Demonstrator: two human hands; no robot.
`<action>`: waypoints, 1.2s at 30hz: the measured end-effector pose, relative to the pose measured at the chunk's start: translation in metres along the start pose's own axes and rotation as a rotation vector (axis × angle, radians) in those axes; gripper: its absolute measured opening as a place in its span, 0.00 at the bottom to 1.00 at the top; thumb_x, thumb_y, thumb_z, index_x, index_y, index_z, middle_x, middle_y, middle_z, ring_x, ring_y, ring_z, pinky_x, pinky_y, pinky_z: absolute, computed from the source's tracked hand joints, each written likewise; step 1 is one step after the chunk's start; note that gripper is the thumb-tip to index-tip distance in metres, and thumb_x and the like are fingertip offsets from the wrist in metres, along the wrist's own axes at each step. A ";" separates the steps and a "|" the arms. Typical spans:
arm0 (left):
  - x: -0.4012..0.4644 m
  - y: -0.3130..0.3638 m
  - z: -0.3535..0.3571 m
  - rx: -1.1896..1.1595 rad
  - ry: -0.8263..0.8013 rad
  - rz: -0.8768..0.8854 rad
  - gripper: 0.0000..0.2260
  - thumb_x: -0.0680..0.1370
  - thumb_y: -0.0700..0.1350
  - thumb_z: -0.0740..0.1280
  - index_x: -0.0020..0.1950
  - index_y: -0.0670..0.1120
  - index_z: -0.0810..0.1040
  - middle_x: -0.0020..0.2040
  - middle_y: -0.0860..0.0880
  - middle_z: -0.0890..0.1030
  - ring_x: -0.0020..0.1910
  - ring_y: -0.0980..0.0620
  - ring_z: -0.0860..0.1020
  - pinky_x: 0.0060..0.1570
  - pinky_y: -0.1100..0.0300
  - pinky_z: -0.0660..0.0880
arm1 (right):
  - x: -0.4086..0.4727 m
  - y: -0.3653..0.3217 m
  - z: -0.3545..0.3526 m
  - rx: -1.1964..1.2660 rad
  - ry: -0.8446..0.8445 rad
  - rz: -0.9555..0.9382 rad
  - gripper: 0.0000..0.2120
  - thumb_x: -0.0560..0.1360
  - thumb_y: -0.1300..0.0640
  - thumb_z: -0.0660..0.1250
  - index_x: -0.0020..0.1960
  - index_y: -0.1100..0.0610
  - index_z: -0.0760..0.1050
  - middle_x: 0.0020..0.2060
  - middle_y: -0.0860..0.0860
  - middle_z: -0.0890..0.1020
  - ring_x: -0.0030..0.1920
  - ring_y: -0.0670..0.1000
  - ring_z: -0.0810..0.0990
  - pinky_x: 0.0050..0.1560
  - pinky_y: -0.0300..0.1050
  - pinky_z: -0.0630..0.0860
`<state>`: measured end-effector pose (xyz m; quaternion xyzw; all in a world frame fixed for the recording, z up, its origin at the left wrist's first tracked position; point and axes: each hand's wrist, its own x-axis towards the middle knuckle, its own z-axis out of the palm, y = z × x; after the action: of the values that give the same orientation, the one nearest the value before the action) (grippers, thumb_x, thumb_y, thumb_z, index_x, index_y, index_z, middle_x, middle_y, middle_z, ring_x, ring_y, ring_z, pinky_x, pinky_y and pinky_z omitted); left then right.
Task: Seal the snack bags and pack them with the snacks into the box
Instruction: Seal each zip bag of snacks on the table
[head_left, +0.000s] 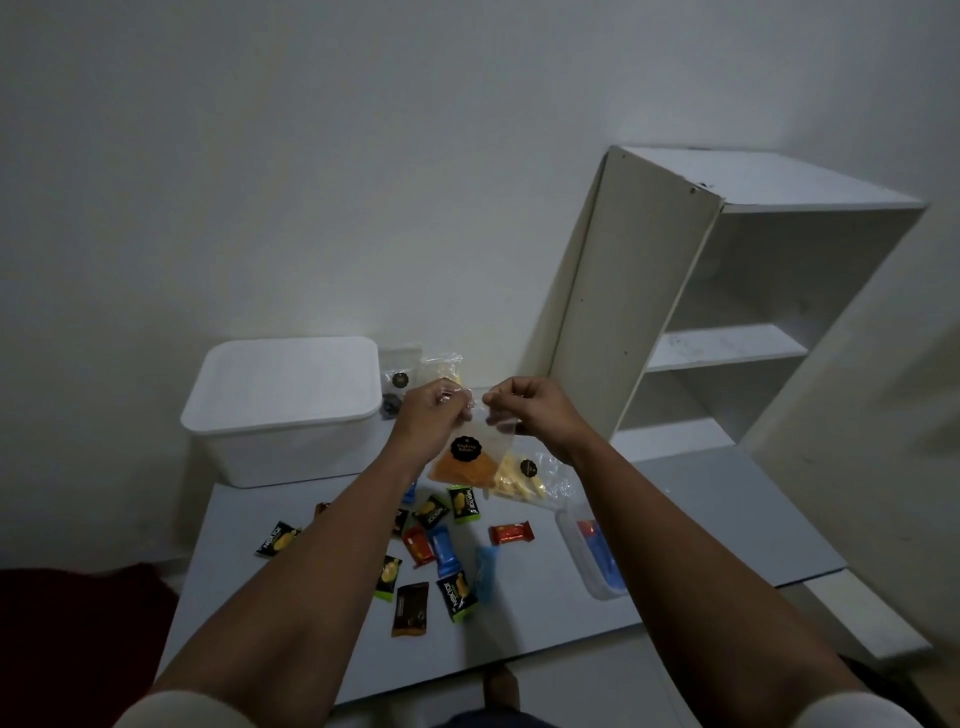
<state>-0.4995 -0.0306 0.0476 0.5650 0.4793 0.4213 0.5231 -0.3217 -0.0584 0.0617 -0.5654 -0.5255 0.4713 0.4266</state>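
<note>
I hold a clear snack bag (470, 457) with orange chips and a round black label up above the table. My left hand (434, 410) pinches its top edge on the left, and my right hand (530, 410) pinches the top edge on the right. A second clear bag with yellow snacks (524, 478) lies on the table just below it. Two more clear bags (415, 374) lean behind my left hand, next to the white box (280, 415), which stands closed at the table's far left. Several small wrapped snacks (436, 551) lie scattered on the grey table (701, 519).
A clear container (597, 556) with blue and red items sits on the table under my right forearm. A white shelf unit (727, 312) stands at the back right. A dark red cloth (78, 623) lies on the floor to the left.
</note>
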 end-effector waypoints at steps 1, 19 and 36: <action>0.000 0.000 0.000 0.026 0.001 0.002 0.06 0.81 0.42 0.67 0.49 0.41 0.83 0.38 0.48 0.83 0.38 0.54 0.79 0.46 0.61 0.76 | 0.000 0.000 0.001 -0.008 -0.005 -0.002 0.07 0.78 0.57 0.72 0.48 0.62 0.82 0.41 0.54 0.86 0.45 0.51 0.85 0.54 0.52 0.81; -0.010 -0.002 -0.016 0.012 -0.040 0.052 0.10 0.84 0.40 0.62 0.50 0.37 0.81 0.39 0.45 0.82 0.39 0.55 0.81 0.43 0.66 0.79 | 0.006 -0.007 0.016 -0.070 -0.076 -0.057 0.05 0.79 0.59 0.71 0.48 0.61 0.83 0.40 0.55 0.83 0.42 0.48 0.82 0.51 0.48 0.80; -0.016 -0.009 -0.024 -0.062 0.074 -0.001 0.12 0.83 0.43 0.65 0.48 0.36 0.82 0.40 0.45 0.84 0.39 0.55 0.81 0.43 0.64 0.78 | -0.009 0.002 0.013 0.074 -0.025 -0.014 0.06 0.80 0.58 0.70 0.49 0.61 0.80 0.40 0.53 0.83 0.43 0.48 0.83 0.51 0.50 0.81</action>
<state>-0.5264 -0.0415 0.0419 0.5324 0.4855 0.4560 0.5225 -0.3344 -0.0674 0.0576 -0.5397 -0.5169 0.4943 0.4441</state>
